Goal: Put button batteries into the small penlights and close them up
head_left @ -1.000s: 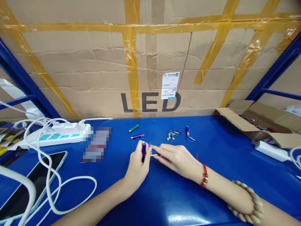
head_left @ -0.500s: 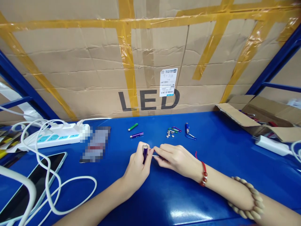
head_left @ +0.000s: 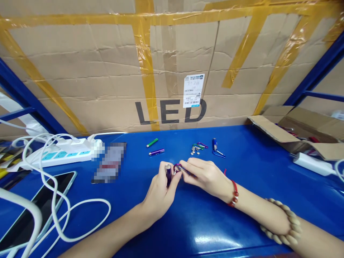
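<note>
My left hand [head_left: 160,191] is closed around a small purple flashlight tube [head_left: 168,172], held upright with its pale end showing. Between both hands is a purple carabiner [head_left: 177,166], its curved end looping up from my fingers. My right hand [head_left: 205,177] pinches the carabiner from the right, and my left thumb touches it too. How the carabiner joins the tube is hidden by the fingers. Beyond the hands lie a green tube [head_left: 152,143], another purple tube [head_left: 156,152], several button cells [head_left: 194,151], a green carabiner [head_left: 198,146] and a blue keychain flashlight [head_left: 214,144] with its blue clip.
On the left are a power strip [head_left: 61,156], white cables [head_left: 107,206], a phone [head_left: 63,190] and a pixelated flat item [head_left: 111,161]. An open cardboard box [head_left: 271,132] and a white adapter [head_left: 311,165] stand right. A large LED carton [head_left: 107,82] backs the blue table [head_left: 188,229].
The purple carabiner's loop has come into view between the hands, where a thin silvery piece showed before. My right hand has shifted slightly up and right; the camera view has tilted slightly.
</note>
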`<state>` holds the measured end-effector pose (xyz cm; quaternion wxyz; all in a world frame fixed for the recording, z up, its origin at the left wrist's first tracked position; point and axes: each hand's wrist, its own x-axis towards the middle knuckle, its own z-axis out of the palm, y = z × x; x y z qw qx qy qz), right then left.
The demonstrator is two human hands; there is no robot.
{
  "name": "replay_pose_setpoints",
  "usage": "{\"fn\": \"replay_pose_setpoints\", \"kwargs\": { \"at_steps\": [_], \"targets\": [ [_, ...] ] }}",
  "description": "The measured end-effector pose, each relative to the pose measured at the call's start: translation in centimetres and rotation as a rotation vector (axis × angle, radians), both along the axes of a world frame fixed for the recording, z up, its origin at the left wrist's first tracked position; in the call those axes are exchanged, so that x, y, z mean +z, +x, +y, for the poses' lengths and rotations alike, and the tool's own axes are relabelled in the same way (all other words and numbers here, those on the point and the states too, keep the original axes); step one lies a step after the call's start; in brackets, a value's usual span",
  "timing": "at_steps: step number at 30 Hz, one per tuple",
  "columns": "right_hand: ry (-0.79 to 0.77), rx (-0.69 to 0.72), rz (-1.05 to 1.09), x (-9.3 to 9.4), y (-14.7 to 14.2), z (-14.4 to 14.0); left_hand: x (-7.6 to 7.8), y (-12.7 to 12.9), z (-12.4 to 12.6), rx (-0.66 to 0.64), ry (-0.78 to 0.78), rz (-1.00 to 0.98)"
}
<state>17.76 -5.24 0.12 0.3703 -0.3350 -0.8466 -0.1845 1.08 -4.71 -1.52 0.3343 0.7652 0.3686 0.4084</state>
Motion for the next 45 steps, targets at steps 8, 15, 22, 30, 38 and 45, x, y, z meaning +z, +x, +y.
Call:
{"fn": "replay_pose_setpoints", "kwargs": {
  "at_steps": [8, 15, 22, 30, 38, 45],
  "targets": [
    [0.014, -0.031, 0.014, -0.1, 0.4, 0.4, 0.0, 0.2, 0.3, -0.027, -0.141, -0.117],
    [0.018, -0.03, 0.017, 0.0, 0.4, 0.3, -0.1, 0.3, 0.2, -0.027, -0.11, -0.037],
    [-0.302, -0.184, -0.058, -0.2, 1.2, 1.1, 0.0, 0.3, 0.3, -0.048, -0.16, -0.133],
    [-0.437, -0.403, -0.264, -0.9, 1.7, 1.8, 0.4, 0.4, 0.4, -0.051, -0.192, -0.128],
    [-0.391, -0.249, -0.048, -0.5, 1.9, 1.7, 0.4, 0.4, 0.2, -0.107, -0.234, -0.113],
    [-0.53, 0.194, 0.392, 1.1, 0.3, 0.2, 0.1, 0.0, 0.2, -0.202, -0.221, -0.148]
  ]
}}
